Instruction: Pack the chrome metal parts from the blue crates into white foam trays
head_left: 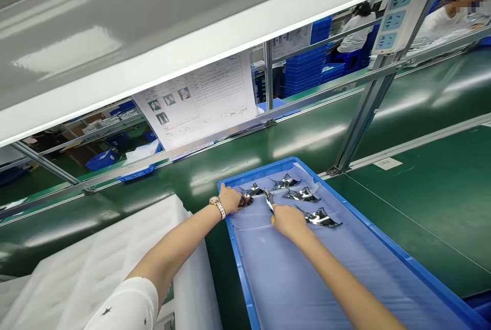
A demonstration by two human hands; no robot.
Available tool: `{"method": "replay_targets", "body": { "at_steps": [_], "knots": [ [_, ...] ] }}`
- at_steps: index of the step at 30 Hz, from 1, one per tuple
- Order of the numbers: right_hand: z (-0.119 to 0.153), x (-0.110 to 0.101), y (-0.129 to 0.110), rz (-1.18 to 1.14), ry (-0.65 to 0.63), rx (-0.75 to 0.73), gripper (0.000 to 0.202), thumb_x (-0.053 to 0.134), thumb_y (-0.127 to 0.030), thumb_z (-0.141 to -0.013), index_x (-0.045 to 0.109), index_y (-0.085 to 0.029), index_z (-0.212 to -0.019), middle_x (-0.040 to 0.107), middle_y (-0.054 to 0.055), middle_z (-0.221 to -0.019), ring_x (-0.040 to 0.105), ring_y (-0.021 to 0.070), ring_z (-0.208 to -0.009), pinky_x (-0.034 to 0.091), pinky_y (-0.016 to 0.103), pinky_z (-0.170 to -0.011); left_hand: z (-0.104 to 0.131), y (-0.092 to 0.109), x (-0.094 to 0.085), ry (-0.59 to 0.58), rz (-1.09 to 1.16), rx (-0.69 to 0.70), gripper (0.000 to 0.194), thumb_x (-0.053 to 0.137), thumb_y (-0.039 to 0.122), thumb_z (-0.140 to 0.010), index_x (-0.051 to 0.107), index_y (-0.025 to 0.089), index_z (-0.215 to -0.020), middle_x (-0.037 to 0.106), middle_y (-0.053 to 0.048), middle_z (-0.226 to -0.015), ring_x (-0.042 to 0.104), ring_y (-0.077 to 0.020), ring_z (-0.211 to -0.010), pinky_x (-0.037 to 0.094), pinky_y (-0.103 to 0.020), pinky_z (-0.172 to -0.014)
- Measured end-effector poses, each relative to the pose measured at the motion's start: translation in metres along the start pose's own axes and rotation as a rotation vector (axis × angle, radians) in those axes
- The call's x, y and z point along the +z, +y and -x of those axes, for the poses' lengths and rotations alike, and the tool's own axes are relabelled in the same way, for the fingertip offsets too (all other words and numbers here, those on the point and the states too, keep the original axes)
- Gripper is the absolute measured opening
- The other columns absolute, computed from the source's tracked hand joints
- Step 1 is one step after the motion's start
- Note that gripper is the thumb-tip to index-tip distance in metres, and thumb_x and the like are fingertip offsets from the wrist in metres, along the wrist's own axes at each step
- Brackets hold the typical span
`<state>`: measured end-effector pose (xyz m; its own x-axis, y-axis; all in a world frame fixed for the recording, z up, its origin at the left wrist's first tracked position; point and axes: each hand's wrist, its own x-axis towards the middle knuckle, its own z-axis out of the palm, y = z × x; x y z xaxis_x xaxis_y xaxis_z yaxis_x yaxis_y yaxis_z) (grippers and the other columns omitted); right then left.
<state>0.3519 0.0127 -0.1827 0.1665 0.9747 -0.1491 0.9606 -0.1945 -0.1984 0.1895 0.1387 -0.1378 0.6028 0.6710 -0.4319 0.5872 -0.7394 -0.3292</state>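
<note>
A long blue tray lined with a pale sheet holds several shiny, curved chrome-like pieces at its far end. My left hand, a watch at its wrist, is at the tray's far left corner, fingers closed on one chrome piece. Pinched in my right hand is another chrome piece, pointing away from me. Just right of that hand lies a larger-looking chrome piece. Beyond it are two more, a middle piece and a far piece. My fingertips are partly hidden.
White foam-like packaging stands left of the tray. Behind the tray runs a metal rail with an upright post and a printed sheet. A white-edged panel hangs overhead. Other people sit beyond the frame.
</note>
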Motion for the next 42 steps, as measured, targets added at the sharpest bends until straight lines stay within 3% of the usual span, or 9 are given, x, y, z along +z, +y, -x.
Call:
{"method": "replay_targets", "body": {
  "at_steps": [5, 11, 18, 22, 26, 30, 33, 36, 42],
  "knots": [
    [0.014, -0.019, 0.011, -0.057, -0.031, 0.086, 0.027, 0.044, -0.013, -0.088, 0.069, -0.017, -0.096, 0.073, 0.012, -0.087, 0.071, 0.0271, -0.080, 0.047, 0.033, -0.064, -0.002, -0.001, 0.004, 0.013, -0.024, -0.005, 0.047, 0.082, 0.040, -0.077, 0.064, 0.017, -0.115, 0.071, -0.017, -0.119, 0.063, -0.0318, -0.109, 0.036, -0.049, -0.100],
    [0.045, -0.022, 0.033, -0.212, 0.121, 0.037, 0.022, 0.047, -0.022, -0.089, 0.067, -0.022, -0.079, 0.072, 0.007, -0.091, 0.067, 0.0241, -0.089, 0.044, 0.029, -0.064, -0.002, -0.005, 0.007, 0.072, -0.024, -0.013, 0.040, 0.074, 0.032, -0.085, 0.063, 0.019, -0.121, 0.070, -0.016, -0.120, 0.062, -0.0311, -0.111, 0.035, -0.047, -0.099],
    [0.084, -0.020, 0.048, -0.472, 0.254, -0.036, 0.022, 0.047, -0.034, -0.084, 0.064, -0.025, -0.072, 0.068, 0.003, -0.074, 0.063, 0.0226, -0.073, 0.046, 0.032, -0.063, -0.002, 0.000, 0.006, 0.071, -0.030, -0.025, 0.043, 0.074, 0.023, -0.082, 0.063, 0.018, -0.123, 0.070, -0.018, -0.120, 0.063, -0.0318, -0.108, 0.037, -0.047, -0.097],
    [0.103, -0.018, 0.054, -0.591, 0.324, 0.009, 0.024, 0.052, -0.041, -0.081, 0.069, -0.027, -0.075, 0.071, 0.004, -0.082, 0.064, 0.0231, -0.075, 0.051, 0.035, -0.065, 0.006, 0.002, -0.001, 0.110, -0.027, -0.013, 0.035, 0.067, 0.017, -0.086, 0.064, 0.017, -0.120, 0.073, -0.017, -0.111, 0.065, -0.0305, -0.104, 0.039, -0.045, -0.095],
    [0.110, -0.009, 0.066, -0.600, 0.471, 0.088, 0.033, 0.054, -0.053, -0.080, 0.077, -0.029, -0.086, 0.072, 0.007, -0.098, 0.065, 0.0276, -0.089, 0.054, 0.039, -0.067, 0.019, -0.002, -0.014, 0.183, 0.004, 0.028, 0.019, 0.056, 0.012, -0.092, 0.072, 0.014, -0.103, 0.073, -0.019, -0.106, 0.065, -0.0299, -0.103, 0.039, -0.044, -0.093],
    [0.108, -0.008, 0.068, -0.616, 0.582, 0.098, 0.042, 0.055, -0.064, -0.078, 0.078, -0.030, -0.088, 0.068, 0.011, -0.107, 0.063, 0.0317, -0.104, 0.056, 0.044, -0.073, 0.041, -0.017, -0.028, 0.276, 0.070, 0.044, 0.025, 0.050, 0.012, -0.096, 0.075, 0.013, -0.093, 0.071, -0.018, -0.102, 0.064, -0.0281, -0.100, 0.040, -0.043, -0.090],
    [0.097, -0.016, 0.054, -0.726, 0.528, 0.015, 0.051, 0.057, -0.078, -0.074, 0.077, -0.032, -0.085, 0.068, 0.010, -0.107, 0.064, 0.0320, -0.102, 0.058, 0.046, -0.076, 0.071, -0.045, -0.030, 0.466, 0.141, 0.098, 0.032, 0.045, 0.021, -0.101, 0.076, 0.014, -0.096, 0.067, -0.017, -0.104, 0.061, -0.0276, -0.102, 0.045, -0.039, -0.083],
    [0.076, -0.028, 0.018, -0.769, 0.427, -0.227, 0.055, 0.059, -0.083, -0.074, 0.077, -0.032, -0.085, 0.070, 0.010, -0.099, 0.067, 0.0299, -0.093, 0.058, 0.046, -0.080, 0.114, -0.088, -0.019, 0.657, 0.214, 0.095, 0.032, 0.048, 0.033, -0.103, 0.077, 0.019, -0.109, 0.064, -0.013, -0.104, 0.059, -0.0238, -0.097, 0.048, -0.036, -0.079],
    [0.031, -0.060, -0.124, -0.642, 0.377, -0.834, 0.035, 0.054, -0.055, -0.097, 0.077, -0.029, -0.093, 0.069, 0.008, -0.093, 0.065, 0.0232, -0.090, 0.056, 0.039, -0.082, 0.233, -0.186, 0.039, 1.062, 0.422, -0.095, 0.028, 0.055, 0.029, -0.101, 0.074, 0.020, -0.120, 0.064, -0.008, -0.095, 0.060, -0.0171, -0.087, 0.052, -0.030, -0.079]
  ]
}}
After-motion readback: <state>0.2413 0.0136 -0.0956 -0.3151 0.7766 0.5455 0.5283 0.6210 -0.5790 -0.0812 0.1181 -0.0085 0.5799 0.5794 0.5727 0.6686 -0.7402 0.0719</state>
